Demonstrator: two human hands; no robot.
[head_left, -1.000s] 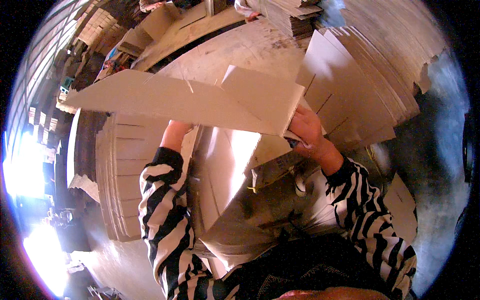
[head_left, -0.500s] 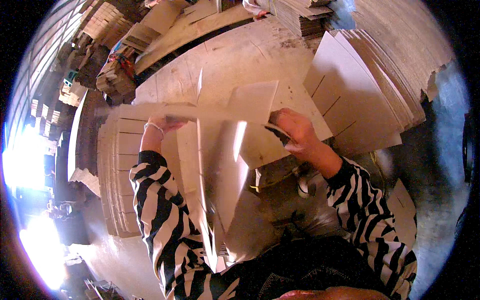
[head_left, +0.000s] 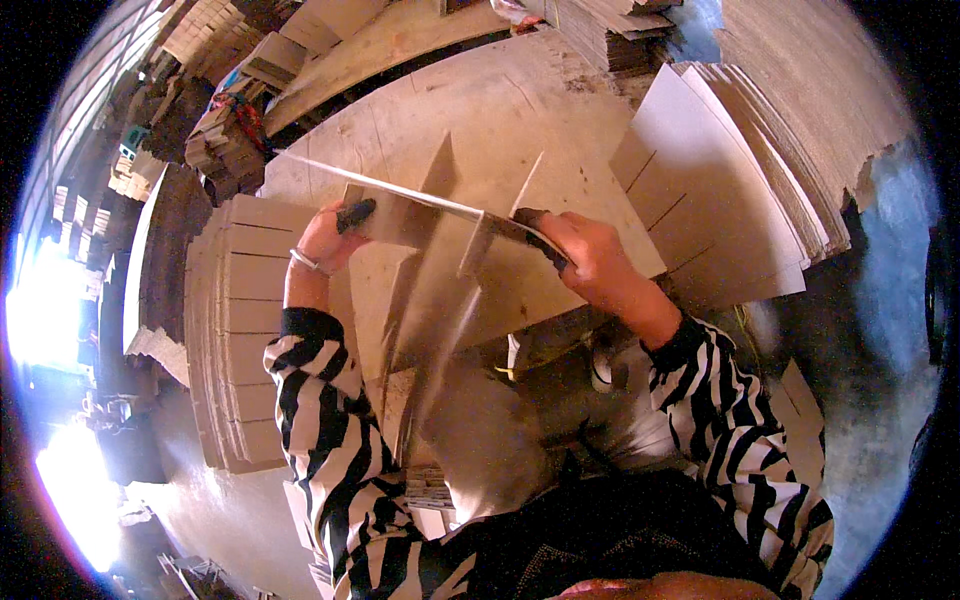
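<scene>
- Head view: saw card (head_left: 400, 218) raised between both hands above table (head_left: 570, 125), its pale upper edge seen nearly edge-on and slanting down toward the right.
- Found left hand (head_left: 330, 238) at the left part of the card, fingers clamped on it, dark cover (head_left: 355, 214) on a fingertip.
- Found right hand (head_left: 592, 255) at the card's right end, fingers clamped on the edge, dark coverings there too.
- Noted narrow strips (head_left: 437, 170) standing up beyond the edge, crosswise to the card; other pieces below it blurred, could not tell how joined.
- Recorded white band (head_left: 304, 261) around the left wrist, striped sleeves (head_left: 325, 385) on both arms.
- Located left stack (head_left: 265, 330) of slotted sheets just beside the left forearm.
- Located right stack (head_left: 700, 190), also slotted, fanned out beyond the right hand, well apart from the card.
- Observed far stack (head_left: 605, 40) at the table's far side, blue floor (head_left: 885, 275) at far right.
- Marked strong glare (head_left: 45, 310) along the left rim.
</scene>
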